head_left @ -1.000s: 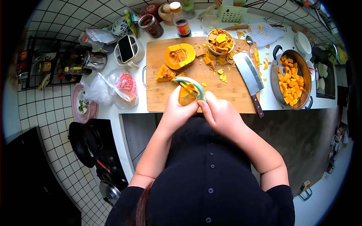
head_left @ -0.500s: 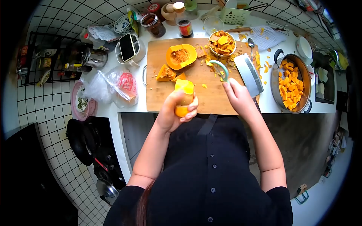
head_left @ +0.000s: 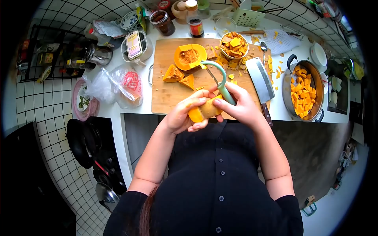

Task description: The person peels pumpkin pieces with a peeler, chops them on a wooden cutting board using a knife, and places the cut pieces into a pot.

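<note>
My left hand (head_left: 184,114) is closed around a pumpkin piece (head_left: 202,111), part bare orange flesh and part tan skin. In my right hand (head_left: 243,103) is a pale green peeler (head_left: 223,84), its blade end pointing up and left above the piece. The right thumb rests on or right by the pumpkin piece. Behind the hands, on the wooden cutting board (head_left: 165,98), lie a seeded pumpkin half (head_left: 190,56) and two smaller wedges (head_left: 173,73). A cleaver (head_left: 260,80) lies to the right, its dark handle over the board's front edge.
A bowl of peelings (head_left: 234,45) stands at the board's back right, with scraps scattered around. To the right is a pot of pumpkin cubes (head_left: 303,92). A plastic bag (head_left: 124,88), a container with a lit phone (head_left: 134,45) and a jar (head_left: 162,23) stand left and behind.
My right hand has brought the peeler left to the pumpkin piece. My left hand has tilted the piece from upright to nearly level. The phone screen has lit up.
</note>
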`<state>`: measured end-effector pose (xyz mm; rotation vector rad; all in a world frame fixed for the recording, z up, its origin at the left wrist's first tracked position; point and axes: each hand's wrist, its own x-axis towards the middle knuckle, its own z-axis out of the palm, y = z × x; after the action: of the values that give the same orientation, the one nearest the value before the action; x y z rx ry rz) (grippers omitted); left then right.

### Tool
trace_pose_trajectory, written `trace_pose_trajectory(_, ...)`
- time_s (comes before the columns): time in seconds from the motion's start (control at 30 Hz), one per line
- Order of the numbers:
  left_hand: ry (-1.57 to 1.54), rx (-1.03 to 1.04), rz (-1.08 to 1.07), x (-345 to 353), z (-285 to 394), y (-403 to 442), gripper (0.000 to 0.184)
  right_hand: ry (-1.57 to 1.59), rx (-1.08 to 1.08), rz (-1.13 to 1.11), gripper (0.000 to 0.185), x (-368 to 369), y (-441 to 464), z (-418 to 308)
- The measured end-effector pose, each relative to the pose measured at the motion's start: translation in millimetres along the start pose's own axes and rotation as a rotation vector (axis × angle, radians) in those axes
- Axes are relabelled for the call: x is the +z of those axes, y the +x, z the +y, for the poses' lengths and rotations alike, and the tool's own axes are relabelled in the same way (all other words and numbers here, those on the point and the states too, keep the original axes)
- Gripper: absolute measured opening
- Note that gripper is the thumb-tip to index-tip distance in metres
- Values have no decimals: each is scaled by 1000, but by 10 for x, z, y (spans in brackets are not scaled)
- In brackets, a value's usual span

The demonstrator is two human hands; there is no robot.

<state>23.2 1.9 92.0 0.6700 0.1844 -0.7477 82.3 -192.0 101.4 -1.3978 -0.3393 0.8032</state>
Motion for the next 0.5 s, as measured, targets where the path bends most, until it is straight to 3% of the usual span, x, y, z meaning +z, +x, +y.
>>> trace_pose_trajectory(0.1, -106, 85, -20, -27, 37, -53, 35, -65, -48, 50, 23, 17, 10, 71)
trace_pose_trajectory(0.13, -38, 100, 25, 10, 50, -68, 35, -55, -41, 89, 22, 44, 11, 103)
trace_pose_trajectory(0.23, 265, 161, 195, -77, -64, -68, 42, -7, -8, 188, 20, 171, -2, 171)
trace_pose_trajectory(0.3, 364, 327, 505, 103, -148, -20, 30, 47, 34, 240, 18, 261, -17, 185)
trace_pose_trajectory(0.37, 532, 492, 575, 92, -205, 27, 27, 96, 57, 242, 16, 346, -46, 233)
trace_pose_trajectory(0.4, 478, 605, 548, 45, -295, 104, 25, 139, 82, 235, 16, 387, -69, 268)
trace_pose_trajectory(0.5, 295, 569, 559, 22, -367, 96, 28, 137, 97, 221, 15, 488, -95, 291)
